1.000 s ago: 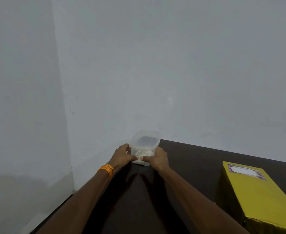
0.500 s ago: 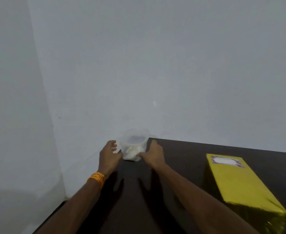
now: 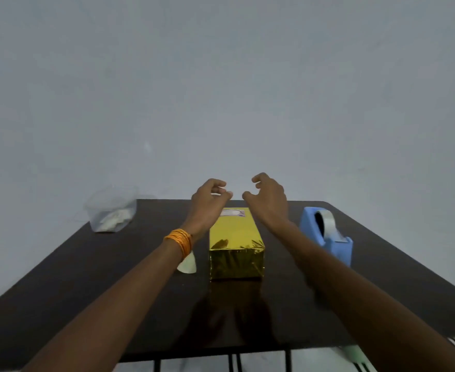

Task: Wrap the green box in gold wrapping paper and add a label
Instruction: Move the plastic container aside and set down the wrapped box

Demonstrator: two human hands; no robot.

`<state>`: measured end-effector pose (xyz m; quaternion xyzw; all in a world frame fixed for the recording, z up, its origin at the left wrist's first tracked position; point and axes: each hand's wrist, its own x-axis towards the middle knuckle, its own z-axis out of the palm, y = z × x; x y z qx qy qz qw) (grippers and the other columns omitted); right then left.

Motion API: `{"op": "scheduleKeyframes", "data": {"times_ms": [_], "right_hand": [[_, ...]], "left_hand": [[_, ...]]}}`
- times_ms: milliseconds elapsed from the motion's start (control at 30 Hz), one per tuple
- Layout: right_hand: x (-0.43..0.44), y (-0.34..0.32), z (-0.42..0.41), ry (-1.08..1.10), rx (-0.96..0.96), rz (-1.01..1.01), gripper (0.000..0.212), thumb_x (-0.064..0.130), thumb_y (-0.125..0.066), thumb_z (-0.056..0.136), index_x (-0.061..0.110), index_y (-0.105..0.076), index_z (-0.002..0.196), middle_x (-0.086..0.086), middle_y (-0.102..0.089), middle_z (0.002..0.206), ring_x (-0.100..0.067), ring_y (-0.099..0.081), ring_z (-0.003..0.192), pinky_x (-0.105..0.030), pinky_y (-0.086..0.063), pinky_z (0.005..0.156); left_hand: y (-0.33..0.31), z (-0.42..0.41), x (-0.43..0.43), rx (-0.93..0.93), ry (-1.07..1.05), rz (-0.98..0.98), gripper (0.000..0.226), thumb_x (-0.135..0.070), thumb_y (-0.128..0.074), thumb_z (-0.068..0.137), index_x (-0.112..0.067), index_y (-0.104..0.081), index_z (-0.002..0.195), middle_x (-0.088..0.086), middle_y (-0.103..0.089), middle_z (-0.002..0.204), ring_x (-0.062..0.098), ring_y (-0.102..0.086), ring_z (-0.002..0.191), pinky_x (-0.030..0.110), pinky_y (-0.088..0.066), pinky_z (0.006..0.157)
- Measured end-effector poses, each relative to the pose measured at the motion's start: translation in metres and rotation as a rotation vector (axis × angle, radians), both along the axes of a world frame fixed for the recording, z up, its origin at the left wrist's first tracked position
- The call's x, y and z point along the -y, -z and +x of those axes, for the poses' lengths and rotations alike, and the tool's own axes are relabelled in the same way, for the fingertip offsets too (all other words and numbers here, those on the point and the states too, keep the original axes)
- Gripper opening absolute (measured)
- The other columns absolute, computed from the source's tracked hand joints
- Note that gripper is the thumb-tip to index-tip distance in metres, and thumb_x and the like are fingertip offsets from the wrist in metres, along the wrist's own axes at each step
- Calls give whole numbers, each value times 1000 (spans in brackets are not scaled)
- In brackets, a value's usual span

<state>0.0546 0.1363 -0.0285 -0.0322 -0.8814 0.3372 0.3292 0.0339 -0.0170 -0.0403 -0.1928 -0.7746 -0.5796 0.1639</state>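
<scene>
A box wrapped in shiny gold paper lies lengthwise in the middle of the dark table. A white label with a purple edge is stuck on its top at the far end. My left hand, with orange bangles at the wrist, hovers above the far left of the box, fingers loosely curled and holding nothing. My right hand hovers above the far right of the box, fingers also loosely curled and empty. Neither hand touches the box.
A clear plastic container with white pieces inside sits at the table's far left corner. A blue tape dispenser stands right of the box. A small pale paper scrap lies left of the box. A grey wall stands behind.
Both hands let go of the clear container at the far left corner and moved right, over the gold box. The view swung right, bringing the tape dispenser into sight.
</scene>
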Motion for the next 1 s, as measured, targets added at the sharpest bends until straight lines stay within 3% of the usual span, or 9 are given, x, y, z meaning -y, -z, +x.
{"op": "scheduleKeyframes", "data": {"times_ms": [267,333,467,533,633,733,867,1000], "right_hand": [[-126,44,75,277,-14,-27,52,31,-70,82,12,-55,127,-8,-58,124,-26,-54,116,-36,-48,90],[-139,58,82,292,34,-77,60,35,-75,78,11,-52,128,-8,-54,126,-27,-52,118,-35,-46,89],[-153,81,86,252,138,-201,87,44,-81,72,12,-41,142,-7,-51,136,-26,-54,122,-38,-49,90],[-157,92,83,234,170,-202,73,48,-81,72,12,-50,127,-4,-59,118,-24,-62,107,-33,-52,75],[-163,102,82,217,162,-193,49,50,-80,72,16,-56,99,2,-65,91,-13,-63,78,-21,-39,52],[-177,101,85,224,131,-185,40,47,-79,73,16,-58,87,6,-63,78,-5,-58,66,-18,-35,50],[-210,97,90,254,136,-163,39,43,-78,74,13,-52,73,5,-57,64,-7,-51,55,-19,-33,47],[-244,95,97,280,159,-189,32,37,-79,73,13,-57,76,4,-61,67,-10,-56,58,-19,-36,49]], "left_hand": [[28,26,-144,176,238,-49,35,-28,-64,93,-12,-56,124,5,-61,114,22,-61,107,44,-52,97],[40,23,-163,245,249,-80,37,-31,-64,92,-12,-55,123,6,-61,114,24,-61,107,47,-52,98],[66,20,-186,385,287,-121,37,-42,-62,80,-14,-58,103,7,-63,106,26,-63,100,52,-52,97],[78,21,-193,436,352,-90,29,-36,-64,82,-15,-62,101,8,-68,108,25,-66,102,50,-53,97],[90,17,-202,475,405,-29,25,-27,-65,92,-11,-69,110,6,-72,110,22,-70,101,44,-55,97],[93,10,-215,460,408,-45,33,-31,-70,89,-6,-71,110,6,-74,107,21,-71,99,43,-57,93],[92,12,-248,442,384,-80,39,-37,-74,85,-4,-71,104,8,-73,105,23,-71,96,44,-59,88],[94,23,-286,408,352,-93,43,-45,-74,81,-5,-69,96,9,-72,99,24,-70,92,41,-60,83]]}}
